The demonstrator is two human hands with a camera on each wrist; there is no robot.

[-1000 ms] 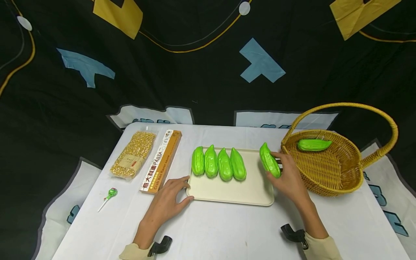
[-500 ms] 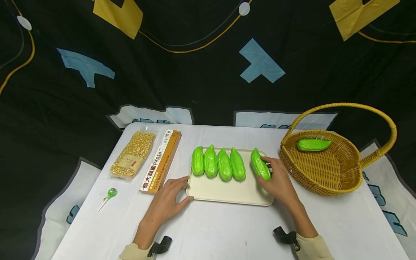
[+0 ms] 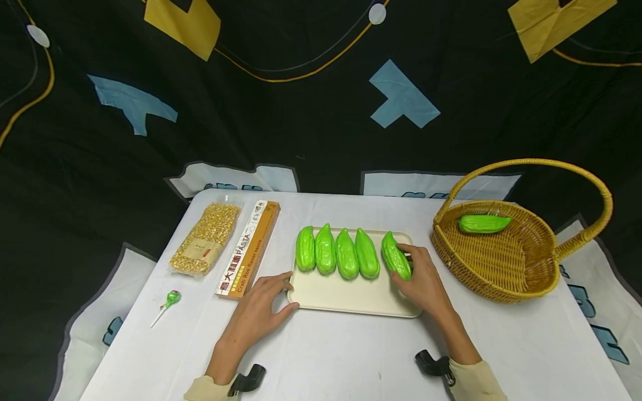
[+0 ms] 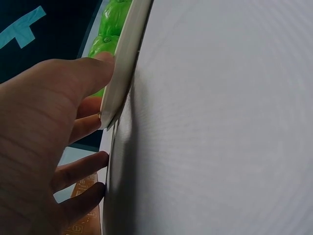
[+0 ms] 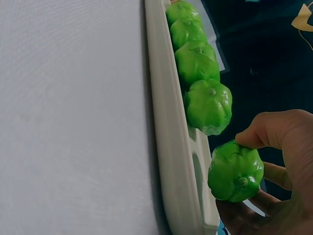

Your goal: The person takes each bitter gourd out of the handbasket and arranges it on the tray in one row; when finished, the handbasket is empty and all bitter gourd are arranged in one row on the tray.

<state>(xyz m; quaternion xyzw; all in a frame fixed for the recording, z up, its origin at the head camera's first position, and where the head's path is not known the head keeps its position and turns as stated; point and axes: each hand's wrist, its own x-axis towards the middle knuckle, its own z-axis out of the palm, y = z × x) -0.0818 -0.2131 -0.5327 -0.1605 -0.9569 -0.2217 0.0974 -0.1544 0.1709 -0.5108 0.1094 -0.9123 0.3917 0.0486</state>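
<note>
My right hand (image 3: pixel 420 278) holds a glossy green bitter melon (image 3: pixel 394 256) between thumb and fingers, above the right part of the cream tray (image 3: pixel 346 295). In the right wrist view the held bitter melon (image 5: pixel 234 171) shows end-on, apart from a row of several others. Those bitter melons (image 3: pixel 347 255) lie side by side along the tray's left half. At the tray's front left corner rests my left hand (image 3: pixel 261 303), thumb on the front rim and a finger at the left side. The left wrist view shows its thumb (image 4: pixel 100 73) against the rim, the other fingers loosely extended.
A wicker basket (image 3: pixel 506 267) with a tall handle stands on the right, one bitter melon (image 3: pixel 484 223) inside. To the left lie a pasta box (image 3: pixel 248 250), a bag of corn kernels (image 3: pixel 207 236) and a lollipop (image 3: pixel 170 299) on the white-covered table (image 3: pixel 351 356).
The right hand has carried its bitter melon leftward and slightly down, from the tray's right edge toward the row. The left hand and the tray have stayed put.
</note>
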